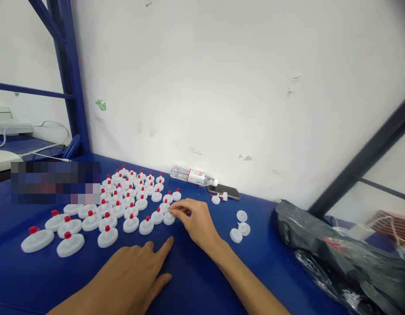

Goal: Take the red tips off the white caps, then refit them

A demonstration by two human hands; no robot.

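Many round white plastic caps with red tips (107,237) stand upright in loose rows on the blue table, left of centre. At the right end of the front row, my right hand (195,221) pinches the top of a white cap (169,218). Its fingertips hide that cap's tip, and the cap's base appears to be on the table. My left hand (133,271) is nearer to me, palm down over the tabletop, thumb and forefinger apart, holding nothing. To the right of my right hand lie a few white caps (236,236) without red tips.
Along the wall lie a clear water bottle (195,176) and a phone (225,191), with small white caps (216,199) beside the phone. A dark grey plastic bag (340,249) covers the right side. Blue metal posts (72,78) frame the table (202,288).
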